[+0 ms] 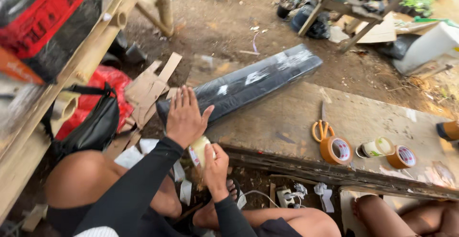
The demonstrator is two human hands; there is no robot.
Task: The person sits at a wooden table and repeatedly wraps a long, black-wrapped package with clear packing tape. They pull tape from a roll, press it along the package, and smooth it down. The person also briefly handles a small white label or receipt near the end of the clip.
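A long package wrapped in shiny black plastic (258, 81) lies slanted on a wooden board (363, 122). My left hand (184, 117) lies flat with spread fingers on its near end. Just below it, my right hand (216, 163) grips a roll of clear tape (198, 150) at the package's end. Both arms wear black sleeves.
On the board lie orange-handled scissors (321, 128), a brown tape roll (336, 150), a pale roll (376, 147) and another brown roll (401, 156). A black bag (93, 127) and a red sack (103, 81) sit left, by cardboard scraps (148, 91). Another person's leg (401, 215) is bottom right.
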